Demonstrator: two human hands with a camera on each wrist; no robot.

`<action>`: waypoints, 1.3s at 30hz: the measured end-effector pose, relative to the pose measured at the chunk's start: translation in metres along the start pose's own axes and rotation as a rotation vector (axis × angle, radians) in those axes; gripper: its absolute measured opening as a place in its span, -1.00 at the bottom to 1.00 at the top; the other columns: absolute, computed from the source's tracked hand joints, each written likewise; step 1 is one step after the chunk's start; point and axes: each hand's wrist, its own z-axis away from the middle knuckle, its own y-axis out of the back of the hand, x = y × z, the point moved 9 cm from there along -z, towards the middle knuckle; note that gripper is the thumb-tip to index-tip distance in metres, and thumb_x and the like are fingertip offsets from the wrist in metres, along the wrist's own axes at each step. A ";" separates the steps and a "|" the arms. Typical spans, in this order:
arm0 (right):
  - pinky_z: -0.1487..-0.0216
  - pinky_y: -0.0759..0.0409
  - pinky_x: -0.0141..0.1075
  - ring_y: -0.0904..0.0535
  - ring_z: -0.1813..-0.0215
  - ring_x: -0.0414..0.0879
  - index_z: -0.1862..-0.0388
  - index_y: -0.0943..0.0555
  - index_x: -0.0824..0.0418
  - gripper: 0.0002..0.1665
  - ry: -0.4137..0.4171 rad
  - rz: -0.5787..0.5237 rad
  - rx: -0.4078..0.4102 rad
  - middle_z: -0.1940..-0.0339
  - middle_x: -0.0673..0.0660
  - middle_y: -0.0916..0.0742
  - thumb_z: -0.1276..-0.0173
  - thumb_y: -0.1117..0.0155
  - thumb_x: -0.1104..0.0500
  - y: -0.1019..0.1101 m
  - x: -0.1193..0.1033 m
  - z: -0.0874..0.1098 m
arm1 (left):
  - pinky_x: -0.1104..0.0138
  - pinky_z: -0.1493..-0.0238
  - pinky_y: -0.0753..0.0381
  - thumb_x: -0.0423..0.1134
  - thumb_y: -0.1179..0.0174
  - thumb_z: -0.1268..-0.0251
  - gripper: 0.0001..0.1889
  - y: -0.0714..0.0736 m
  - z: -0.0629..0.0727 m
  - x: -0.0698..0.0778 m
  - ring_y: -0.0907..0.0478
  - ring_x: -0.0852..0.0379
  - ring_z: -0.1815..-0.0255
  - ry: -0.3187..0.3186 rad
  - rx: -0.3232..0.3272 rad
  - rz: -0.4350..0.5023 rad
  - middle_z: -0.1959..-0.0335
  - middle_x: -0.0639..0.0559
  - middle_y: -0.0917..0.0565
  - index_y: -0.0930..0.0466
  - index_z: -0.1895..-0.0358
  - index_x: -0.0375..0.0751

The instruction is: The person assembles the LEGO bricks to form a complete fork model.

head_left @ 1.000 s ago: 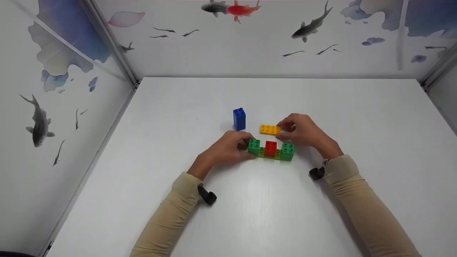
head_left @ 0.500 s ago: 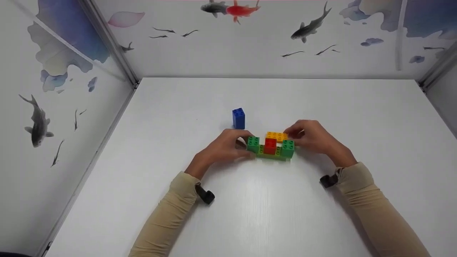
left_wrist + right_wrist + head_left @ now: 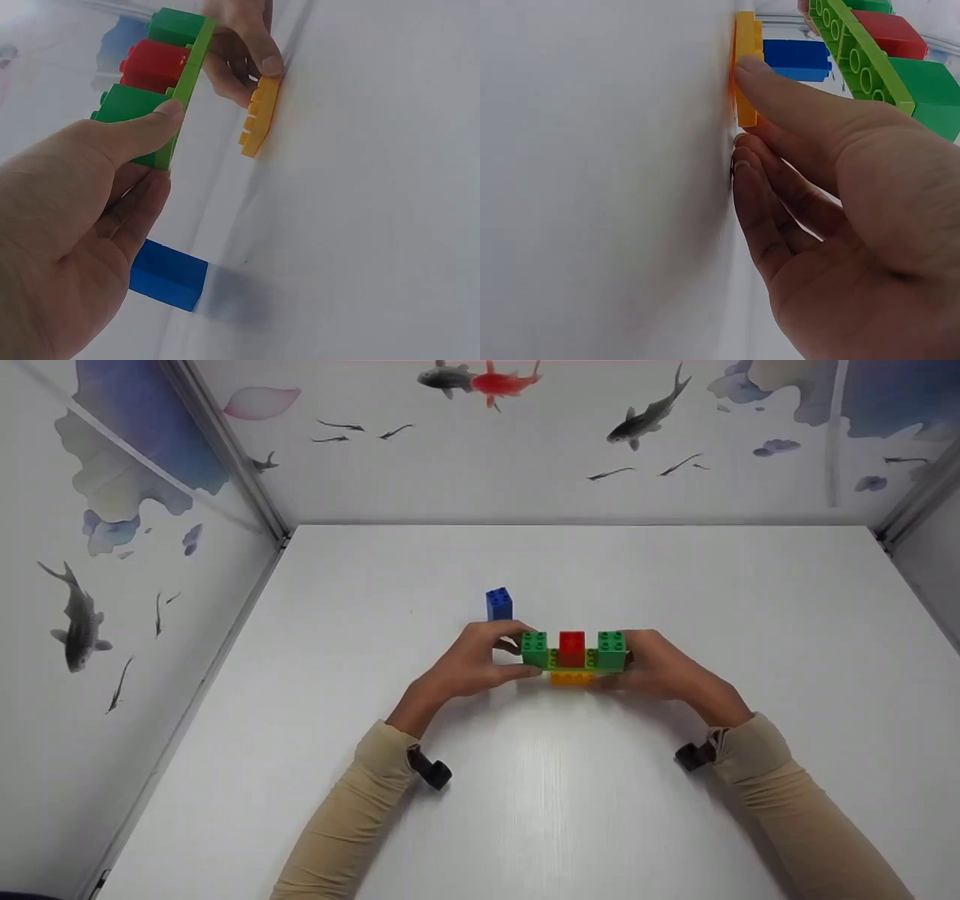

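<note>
My left hand (image 3: 471, 661) pinches the left end of a toy brick assembly, held raised off the table. It has a lime-green base plate (image 3: 193, 66) carrying a green brick at each end and a red brick (image 3: 571, 649) between them. Below it, at the tabletop, a flat yellow brick (image 3: 572, 679) is pinched by my right hand (image 3: 667, 669), thumb on one side, as the right wrist view shows. The yellow brick's studs face the hollow underside of the lime plate, with a gap between them. In the head view the assembly hides part of the yellow brick.
A blue brick tower (image 3: 499, 604) stands upright just behind my left hand, partly hidden by it. The white table (image 3: 555, 780) is bounded by a printed back wall (image 3: 480, 472) and a left side wall (image 3: 150, 622).
The left hand has lifted the assembly off the table. The right hand has drawn the yellow brick toward me, from behind the assembly to beneath it.
</note>
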 end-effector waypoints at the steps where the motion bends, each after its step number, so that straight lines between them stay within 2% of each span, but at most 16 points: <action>1: -0.34 -0.73 0.11 -0.80 -0.12 0.04 -0.29 -0.73 0.16 -0.36 -0.002 -0.002 0.002 -0.12 0.13 -0.87 -0.22 -0.73 0.20 -0.001 0.001 0.000 | 0.10 -0.28 -0.78 -0.22 -0.54 -0.35 -0.54 0.000 0.000 0.000 -0.76 0.06 -0.08 0.000 0.004 0.002 -0.10 0.02 -0.80 -0.70 -0.28 -0.14; 9: -0.33 -0.74 0.08 -0.79 -0.10 -0.01 -0.28 -0.73 0.10 -0.32 -0.029 -0.027 -0.006 -0.11 0.06 -0.87 -0.17 -0.78 0.09 -0.004 0.002 -0.002 | 0.18 -0.29 -0.77 -0.27 -0.52 -0.37 -0.54 -0.002 0.001 -0.002 -0.74 0.10 -0.09 0.015 0.016 -0.026 -0.14 0.00 -0.80 -0.67 -0.29 -0.17; 14: -0.18 -0.80 -0.12 -0.78 -0.05 -0.04 -0.28 -0.73 0.09 -0.31 -0.021 -0.024 -0.013 -0.10 0.04 -0.87 -0.17 -0.78 0.03 -0.001 0.001 0.003 | 0.16 -0.28 -0.78 -0.28 -0.52 -0.36 -0.54 -0.001 0.001 -0.003 -0.74 0.09 -0.09 0.012 0.032 -0.021 -0.15 -0.01 -0.79 -0.67 -0.29 -0.16; 16: -0.10 -0.80 -0.23 -0.78 -0.02 -0.03 -0.24 -0.73 0.12 -0.35 -0.010 -0.013 0.000 -0.07 0.06 -0.87 -0.20 -0.76 0.02 0.003 0.001 0.006 | 0.16 -0.28 -0.78 -0.28 -0.52 -0.37 -0.54 -0.002 0.001 -0.004 -0.74 0.09 -0.10 0.014 0.034 -0.021 -0.16 0.00 -0.79 -0.67 -0.30 -0.16; 19: -0.06 -0.80 -0.29 -0.78 -0.02 -0.01 -0.19 -0.74 0.17 -0.43 0.016 0.000 0.028 -0.03 0.09 -0.86 -0.25 -0.73 0.06 0.010 0.000 0.010 | 0.15 -0.28 -0.78 -0.27 -0.52 -0.37 -0.54 -0.003 0.001 -0.004 -0.74 0.08 -0.11 0.020 0.033 -0.018 -0.16 -0.01 -0.79 -0.67 -0.30 -0.16; 23: -0.06 -0.81 -0.26 -0.76 -0.02 -0.02 -0.15 -0.75 0.16 -0.52 0.060 0.007 0.061 0.03 0.06 -0.85 -0.29 -0.69 0.10 0.017 -0.002 0.016 | 0.15 -0.29 -0.77 -0.29 -0.51 -0.37 -0.55 -0.005 0.000 -0.004 -0.75 0.05 -0.10 0.019 0.032 -0.021 -0.15 -0.04 -0.80 -0.68 -0.28 -0.19; 29: -0.01 -0.80 -0.34 -0.77 0.01 -0.08 -0.16 -0.77 0.10 -0.54 0.135 0.014 0.097 0.06 -0.03 -0.86 -0.31 -0.68 0.13 0.023 -0.013 0.023 | 0.19 -0.29 -0.77 -0.30 -0.51 -0.37 -0.57 -0.007 0.000 -0.004 -0.76 0.06 -0.09 0.007 0.022 -0.046 -0.14 -0.05 -0.81 -0.69 -0.26 -0.20; 32: -0.02 -0.80 -0.32 -0.77 -0.01 -0.07 -0.18 -0.75 0.12 -0.55 0.138 0.026 0.104 0.03 -0.02 -0.85 -0.34 -0.65 0.14 0.025 -0.017 0.024 | 0.22 -0.29 -0.76 -0.31 -0.50 -0.37 -0.57 -0.007 0.000 -0.005 -0.76 0.08 -0.10 0.007 0.026 -0.051 -0.15 -0.04 -0.80 -0.69 -0.26 -0.19; 39: -0.09 -0.81 -0.08 -0.75 -0.06 0.00 -0.20 -0.73 0.20 -0.53 0.089 0.051 0.068 0.00 0.06 -0.84 -0.34 -0.63 0.22 0.022 -0.011 0.024 | 0.29 -0.26 -0.76 -0.32 -0.51 -0.36 -0.56 -0.013 -0.001 -0.007 -0.77 0.09 -0.14 0.022 0.024 -0.088 -0.17 -0.05 -0.80 -0.69 -0.27 -0.20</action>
